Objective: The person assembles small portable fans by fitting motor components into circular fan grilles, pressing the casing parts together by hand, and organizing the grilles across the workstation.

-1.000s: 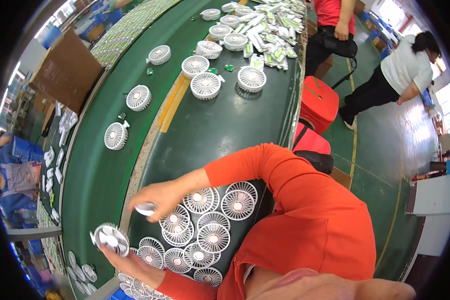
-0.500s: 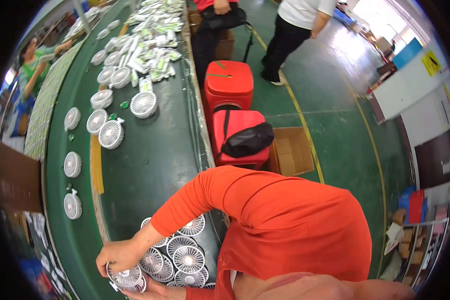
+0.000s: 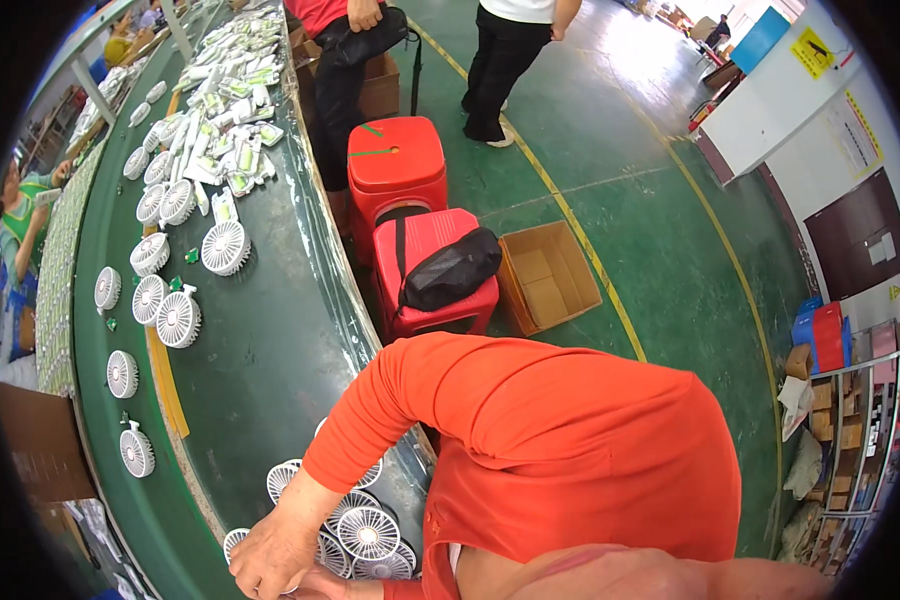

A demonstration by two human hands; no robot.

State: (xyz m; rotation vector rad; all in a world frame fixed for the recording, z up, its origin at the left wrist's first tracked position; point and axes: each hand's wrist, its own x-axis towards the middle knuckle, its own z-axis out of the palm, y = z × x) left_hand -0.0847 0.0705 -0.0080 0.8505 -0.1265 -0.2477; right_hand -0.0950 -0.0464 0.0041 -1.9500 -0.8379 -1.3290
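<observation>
At the green belt's edge, right hand fingers curled on round ribbed white fans.

A long dark-green tabletop curves away. White round fan grilles lie singly along it, a cluster sits at the near edge, and packaged green-white items are heaped farther off.
</observation>
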